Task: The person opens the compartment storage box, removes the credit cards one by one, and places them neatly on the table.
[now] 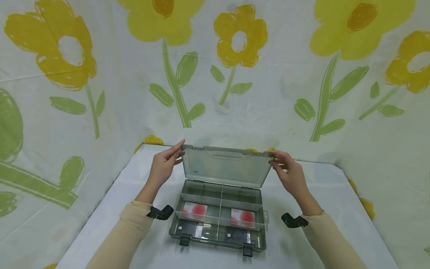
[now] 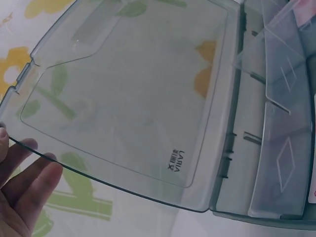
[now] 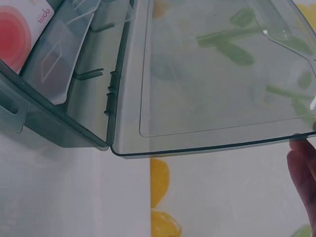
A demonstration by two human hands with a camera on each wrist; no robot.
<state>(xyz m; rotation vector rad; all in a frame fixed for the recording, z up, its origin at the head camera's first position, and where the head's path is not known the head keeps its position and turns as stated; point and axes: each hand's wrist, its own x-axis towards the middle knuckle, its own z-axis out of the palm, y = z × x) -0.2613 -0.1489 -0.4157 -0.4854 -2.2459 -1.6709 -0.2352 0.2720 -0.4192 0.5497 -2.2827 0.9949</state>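
Note:
A translucent grey-green plastic organizer box (image 1: pixel 263 233) stands open on the table, its hinged lid (image 1: pixel 228 168) raised and leaning back. At the lid's upper left corner, my left hand (image 1: pixel 162 164) pinches the edge; in the left wrist view, the fingers (image 2: pixel 37 192) lie along that edge. My right hand (image 1: pixel 290 173) holds the upper right corner, and only part of its fingers (image 3: pixel 301 163) shows in the right wrist view. Inside the box, two white cards with red circles, a left card (image 1: pixel 195 211) and a right card (image 1: pixel 242 218), lie in the middle compartments. Dark flat items sit in the front compartments.
Clear dividers (image 1: pixel 220 209) split the box into several compartments. Two dark latches (image 1: pixel 184 240) hang at its front edge. The white table (image 1: pixel 134 194) meets cloth walls (image 1: pixel 268 112) printed with yellow flowers close behind the lid. Black wrist devices (image 1: pixel 162 213) sit on both sleeves.

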